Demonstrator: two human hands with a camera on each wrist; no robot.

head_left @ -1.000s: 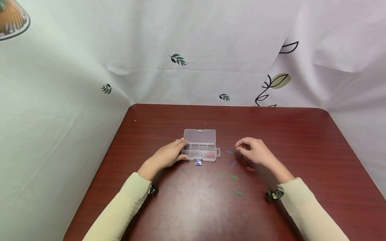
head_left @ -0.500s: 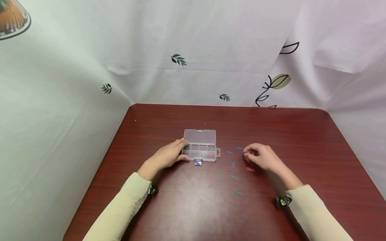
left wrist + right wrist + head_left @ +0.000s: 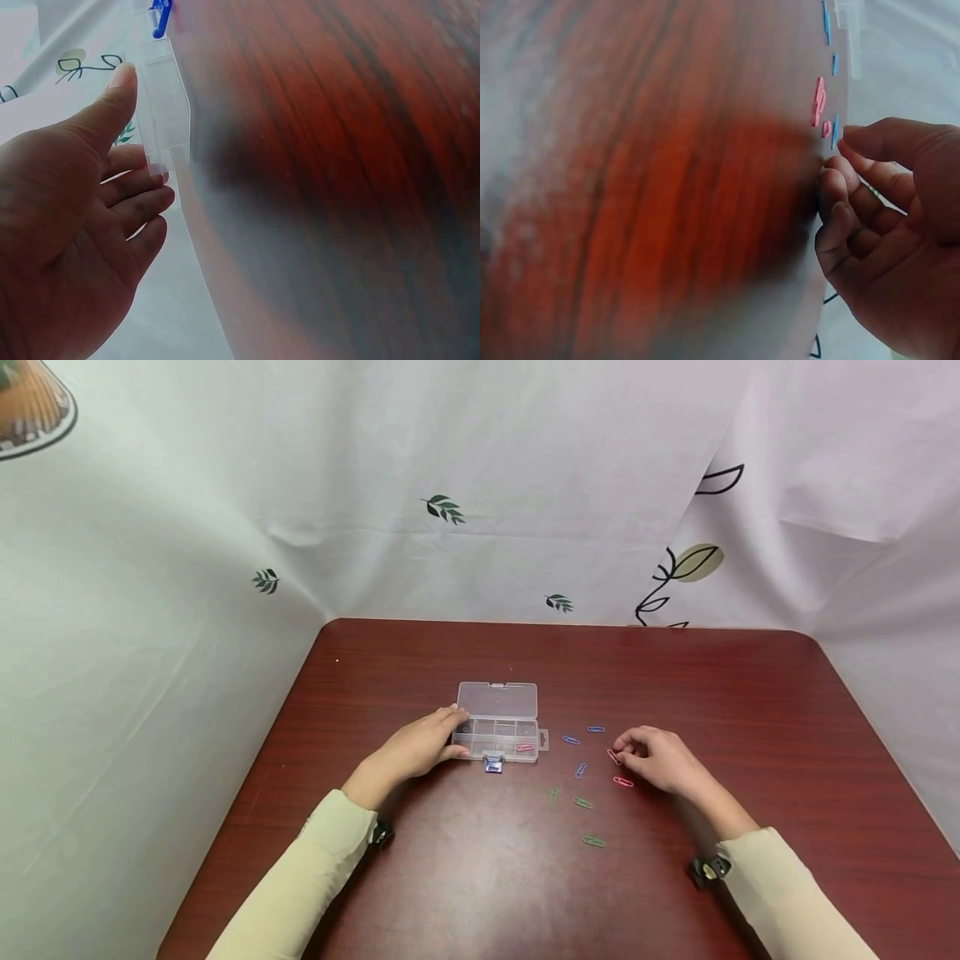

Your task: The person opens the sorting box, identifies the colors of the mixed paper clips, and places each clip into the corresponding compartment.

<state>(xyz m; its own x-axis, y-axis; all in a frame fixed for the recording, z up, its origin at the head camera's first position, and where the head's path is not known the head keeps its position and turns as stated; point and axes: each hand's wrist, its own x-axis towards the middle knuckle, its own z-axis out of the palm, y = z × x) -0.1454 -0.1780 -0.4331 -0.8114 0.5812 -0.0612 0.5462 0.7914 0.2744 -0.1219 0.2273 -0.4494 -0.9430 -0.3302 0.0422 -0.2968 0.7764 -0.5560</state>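
My left hand (image 3: 422, 745) holds the left end of a clear plastic compartment box (image 3: 472, 759), its thumb at the front corner and fingers behind. The box's lid (image 3: 497, 700) is raised at the back, and a blue latch (image 3: 492, 765) hangs at its front. One pink paper clip (image 3: 524, 747) lies in a front right compartment. Over the table to the right, my right hand (image 3: 660, 762) has its thumb and forefinger tips right at another pink paper clip (image 3: 613, 757). In the right wrist view, thumb (image 3: 853, 138) and fingers are bent with a small gap between them.
Blue paper clips (image 3: 572, 740) lie between the box and my right hand. A red-pink paper clip (image 3: 623, 782) is just in front of that hand. Green paper clips (image 3: 582, 802) are scattered nearer me. The brown table (image 3: 480, 877) meets white patterned cloth (image 3: 495, 552) behind.
My right hand has moved right and toward me, from a blue paper clip, now lying uncovered on the table, to the pink one. My left hand and the box have stayed put.
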